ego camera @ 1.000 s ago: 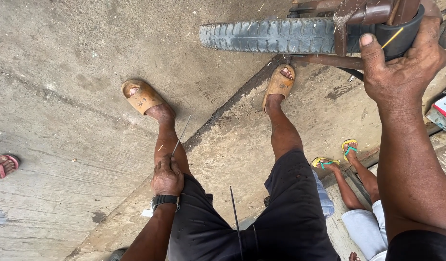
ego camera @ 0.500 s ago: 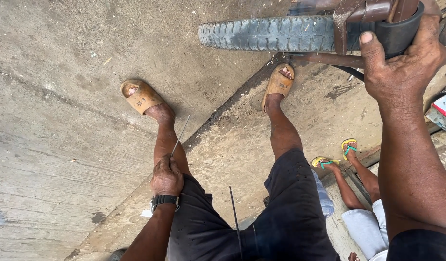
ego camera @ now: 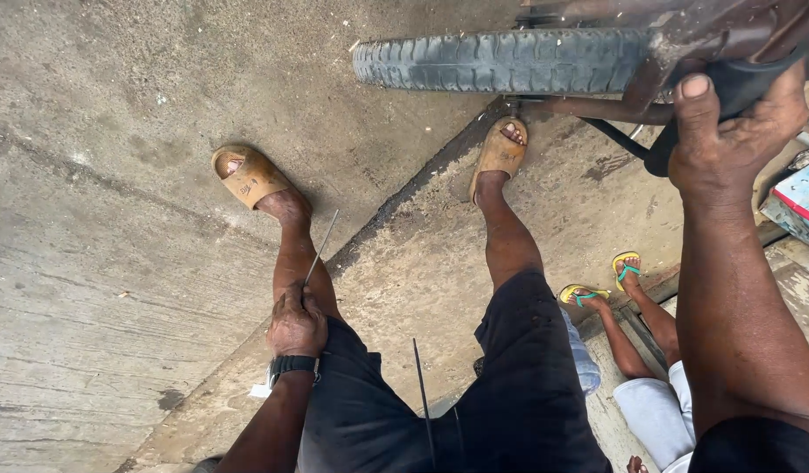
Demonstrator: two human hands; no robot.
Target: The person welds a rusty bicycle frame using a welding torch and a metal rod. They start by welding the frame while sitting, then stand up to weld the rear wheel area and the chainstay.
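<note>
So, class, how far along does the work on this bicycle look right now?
Done: nothing visibly finished. In hand: the right hand grips the black handlebar grip above the tyre, and the left hand holds a thin metal rod by the knee. Left: the rod is not yet at the wheel.

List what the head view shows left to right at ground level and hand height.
Left sandal → left hand holding thin rod → right sandal → another person's yellow flip-flops → right hand gripping a dark bar by the tyre.
</note>
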